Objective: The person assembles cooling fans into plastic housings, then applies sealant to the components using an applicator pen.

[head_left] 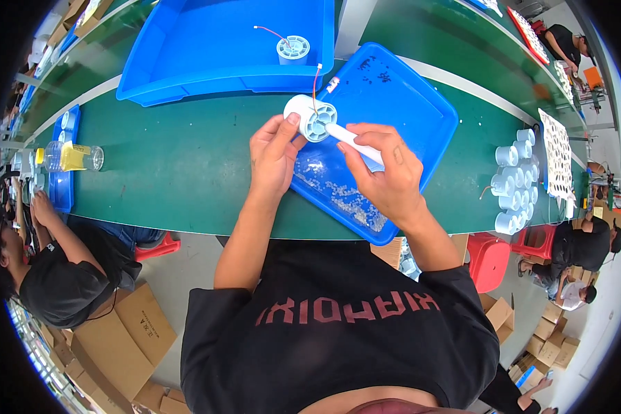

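My left hand (pixel 276 148) is closed round a white round plastic housing (pixel 298 107), whose pale blue ribbed end faces right. From that housing a thin red wire with a small white connector (pixel 319 67) sticks up. Between the fingers of my right hand (pixel 388 169) is a white stick-shaped tool (pixel 355 143), its tip touching or very near the ribbed end; which of the two I cannot tell. Below both hands lies a shallow blue tray (pixel 435 114) with small clear pieces (pixel 355 207) at its near end and small black pieces (pixel 376 71) at its far end.
A large blue bin (pixel 214 86) at the far side holds a similar housing (pixel 294 50) with a wire. Several pale cups (pixel 514 183) stand at the right beside a sheet of dark parts (pixel 555 152). Left are a clear bottle (pixel 76 157) and a seated person (pixel 62 269).
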Action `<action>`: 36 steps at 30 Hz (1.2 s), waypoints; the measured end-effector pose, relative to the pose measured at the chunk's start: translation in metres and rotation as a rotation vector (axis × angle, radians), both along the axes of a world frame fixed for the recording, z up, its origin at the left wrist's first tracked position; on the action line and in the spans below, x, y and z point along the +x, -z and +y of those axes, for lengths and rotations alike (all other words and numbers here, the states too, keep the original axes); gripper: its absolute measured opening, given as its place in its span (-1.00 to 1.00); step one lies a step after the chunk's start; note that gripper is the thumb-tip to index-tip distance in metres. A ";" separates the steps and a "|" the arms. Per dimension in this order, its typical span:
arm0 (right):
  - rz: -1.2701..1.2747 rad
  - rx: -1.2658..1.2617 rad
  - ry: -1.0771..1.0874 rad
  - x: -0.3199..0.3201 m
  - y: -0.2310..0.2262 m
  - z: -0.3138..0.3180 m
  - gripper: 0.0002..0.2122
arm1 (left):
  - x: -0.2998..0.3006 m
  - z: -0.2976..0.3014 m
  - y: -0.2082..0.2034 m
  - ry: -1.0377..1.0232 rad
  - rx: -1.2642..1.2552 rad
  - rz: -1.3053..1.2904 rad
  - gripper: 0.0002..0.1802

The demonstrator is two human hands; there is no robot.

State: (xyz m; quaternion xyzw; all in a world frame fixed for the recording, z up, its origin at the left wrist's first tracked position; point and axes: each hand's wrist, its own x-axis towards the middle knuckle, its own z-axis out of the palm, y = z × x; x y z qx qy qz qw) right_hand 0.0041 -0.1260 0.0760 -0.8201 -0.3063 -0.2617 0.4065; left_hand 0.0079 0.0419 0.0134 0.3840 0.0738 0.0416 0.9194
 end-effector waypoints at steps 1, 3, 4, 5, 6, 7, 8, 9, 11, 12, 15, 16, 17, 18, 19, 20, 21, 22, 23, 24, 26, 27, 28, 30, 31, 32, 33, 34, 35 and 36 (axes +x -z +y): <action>-0.021 0.022 -0.030 0.002 0.002 0.006 -0.76 | -0.001 0.003 0.000 -0.019 0.011 -0.001 -0.73; 0.004 -0.069 -0.027 -0.003 -0.002 0.006 -0.78 | -0.004 0.003 -0.001 -0.047 -0.015 0.006 -0.81; 0.020 -0.156 -0.026 -0.006 -0.004 0.011 -0.80 | -0.008 0.006 0.004 -0.051 0.009 0.030 -0.85; 0.080 -0.195 0.017 -0.012 -0.007 0.015 -0.81 | -0.010 0.008 0.014 -0.073 0.039 0.048 -0.89; 0.131 -0.232 0.051 -0.020 -0.010 0.011 -0.81 | -0.011 0.005 0.022 -0.055 0.086 0.086 -0.91; 0.199 -0.258 0.052 -0.024 -0.011 0.009 -0.82 | -0.010 0.004 0.028 -0.021 0.094 0.092 -0.89; 0.217 -0.285 0.083 -0.026 -0.010 0.004 -0.83 | -0.011 0.002 0.023 0.005 0.155 0.089 -0.89; 0.218 -0.273 0.106 -0.026 -0.002 -0.004 -0.83 | -0.010 -0.004 0.017 0.024 0.075 0.089 -0.89; 0.477 -0.230 0.177 -0.028 -0.006 -0.010 -0.80 | -0.003 -0.007 0.022 0.141 0.047 0.008 -0.85; 0.575 -0.215 0.202 -0.029 -0.009 -0.010 -0.79 | -0.004 -0.010 0.018 0.142 -0.050 -0.027 -0.81; 0.428 -0.225 0.133 -0.017 0.012 -0.021 -0.77 | -0.005 -0.008 0.017 0.165 -0.108 -0.034 -0.76; 0.422 -0.159 0.102 -0.020 0.005 -0.011 -0.81 | -0.007 -0.005 0.015 0.145 -0.105 -0.050 -0.76; 0.407 -0.161 0.087 -0.015 0.008 -0.009 -0.81 | -0.008 -0.003 0.014 0.130 -0.115 -0.045 -0.76; 0.366 -0.181 0.083 -0.011 0.016 -0.011 -0.81 | -0.008 -0.001 0.014 0.120 -0.126 -0.038 -0.76; 0.323 -0.195 0.080 -0.008 0.019 -0.014 -0.82 | -0.007 -0.001 0.013 0.111 -0.122 -0.054 -0.76; 0.308 -0.194 0.072 -0.006 0.020 -0.015 -0.82 | -0.006 -0.001 0.014 0.126 -0.118 -0.055 -0.77; 0.241 -0.197 0.058 -0.006 0.019 -0.016 -0.81 | -0.005 -0.002 0.016 0.140 -0.116 -0.055 -0.77; 0.173 -0.197 0.045 -0.004 0.018 -0.015 -0.81 | -0.002 -0.001 0.017 0.148 -0.112 -0.060 -0.78; 0.160 -0.195 0.035 -0.004 0.016 -0.012 -0.81 | 0.000 -0.001 0.018 0.138 -0.109 -0.073 -0.78; 0.182 -0.183 0.056 -0.007 0.012 -0.008 -0.81 | 0.001 -0.001 0.020 0.143 -0.116 -0.067 -0.79; 0.189 -0.167 0.064 -0.004 0.008 -0.006 -0.81 | 0.003 0.000 0.018 0.147 -0.136 -0.064 -0.79; 0.324 -0.174 0.080 -0.002 0.007 -0.008 -0.79 | 0.003 0.000 0.017 0.134 -0.132 -0.079 -0.79; 0.460 -0.181 0.098 -0.002 0.007 -0.010 -0.77 | 0.003 -0.001 0.017 0.128 -0.111 -0.078 -0.78; 0.293 -0.189 0.072 0.009 0.025 -0.014 -0.79 | 0.004 0.000 0.016 0.117 -0.098 -0.082 -0.77; 0.143 -0.191 0.061 0.009 0.023 -0.009 -0.81 | 0.004 0.000 0.014 0.106 -0.095 -0.094 -0.77; 0.131 -0.190 0.049 0.009 0.017 -0.007 -0.81 | 0.005 0.000 0.013 0.104 -0.087 -0.096 -0.76; 0.268 -0.181 0.049 0.006 0.009 -0.007 -0.81 | 0.005 -0.001 0.012 0.101 -0.079 -0.097 -0.75; 0.404 -0.173 0.051 0.003 0.001 -0.006 -0.81 | 0.006 -0.004 0.016 0.082 -0.056 -0.112 -0.73; 0.385 -0.178 0.035 0.009 0.005 -0.015 -0.81 | 0.005 -0.006 0.016 0.064 -0.055 -0.130 -0.73; 0.417 -0.085 0.002 0.020 0.016 -0.035 -0.82 | 0.003 -0.008 0.016 0.043 -0.069 -0.140 -0.72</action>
